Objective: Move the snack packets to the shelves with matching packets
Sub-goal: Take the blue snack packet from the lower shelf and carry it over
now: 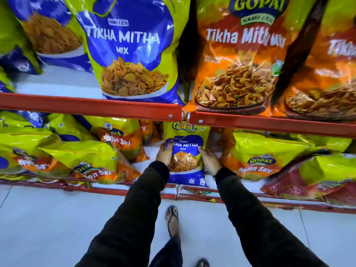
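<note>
Both hands gripped a blue-yellow Tikha Mitha packet (185, 151) upright on the lower shelf (134, 192), just below the red shelf rail (90, 106). Left hand (164, 154) fingers clamped on its left edge, right hand (210, 160) fingers on its right edge. Nylon Sev packets (256, 157) sat either side; matching blue packet (133, 49) above the rail.

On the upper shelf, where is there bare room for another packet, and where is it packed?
Bare white shelf shows left of the blue Tikha Mitha packet, beside the tilted packet. Right of it, the orange packets crowd the upper shelf.
</note>
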The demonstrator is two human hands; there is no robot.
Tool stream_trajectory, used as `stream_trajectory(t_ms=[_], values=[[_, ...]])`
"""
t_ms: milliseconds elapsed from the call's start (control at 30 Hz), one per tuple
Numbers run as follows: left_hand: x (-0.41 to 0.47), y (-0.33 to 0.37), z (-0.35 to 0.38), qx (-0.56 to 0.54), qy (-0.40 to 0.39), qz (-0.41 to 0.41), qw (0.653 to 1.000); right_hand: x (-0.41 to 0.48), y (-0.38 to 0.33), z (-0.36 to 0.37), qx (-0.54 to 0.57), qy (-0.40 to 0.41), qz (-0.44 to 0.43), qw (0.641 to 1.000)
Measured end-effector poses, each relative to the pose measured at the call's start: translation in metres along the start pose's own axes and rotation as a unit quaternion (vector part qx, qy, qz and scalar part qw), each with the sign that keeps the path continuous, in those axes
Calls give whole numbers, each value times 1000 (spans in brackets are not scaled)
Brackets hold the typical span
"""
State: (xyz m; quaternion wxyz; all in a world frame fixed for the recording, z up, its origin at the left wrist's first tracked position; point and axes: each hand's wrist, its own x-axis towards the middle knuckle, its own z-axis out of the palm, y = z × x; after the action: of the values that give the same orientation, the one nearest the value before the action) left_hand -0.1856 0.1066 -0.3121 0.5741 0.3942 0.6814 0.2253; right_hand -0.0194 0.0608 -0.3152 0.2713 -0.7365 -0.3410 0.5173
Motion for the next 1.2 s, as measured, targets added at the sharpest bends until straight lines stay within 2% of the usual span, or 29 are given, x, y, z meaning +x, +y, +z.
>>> stream_trajectory(t_ms=[133, 367, 533, 700, 1033, 1200], values=[[-3, -7, -1, -6, 2, 6, 1000, -6, 2, 6, 38, 22, 4, 999], [-44, -18, -9, -26, 30, 69, 997, -54, 1, 8, 63, 46, -50, 996], [-102, -27, -26, -43, 58, 103, 992, -114, 2, 10, 92, 36, -100, 990], [-167, -27, -64, -104, 97, 168, 976, -172, -16, 17, 103, -16, -157, 982], [-237, 42, -175, -164, 180, 295, 924, -244, -138, 53, 98, -55, -315, 942], [-235, 101, -243, -196, 215, 354, 889, -255, -223, 84, 140, -48, -399, 905]])
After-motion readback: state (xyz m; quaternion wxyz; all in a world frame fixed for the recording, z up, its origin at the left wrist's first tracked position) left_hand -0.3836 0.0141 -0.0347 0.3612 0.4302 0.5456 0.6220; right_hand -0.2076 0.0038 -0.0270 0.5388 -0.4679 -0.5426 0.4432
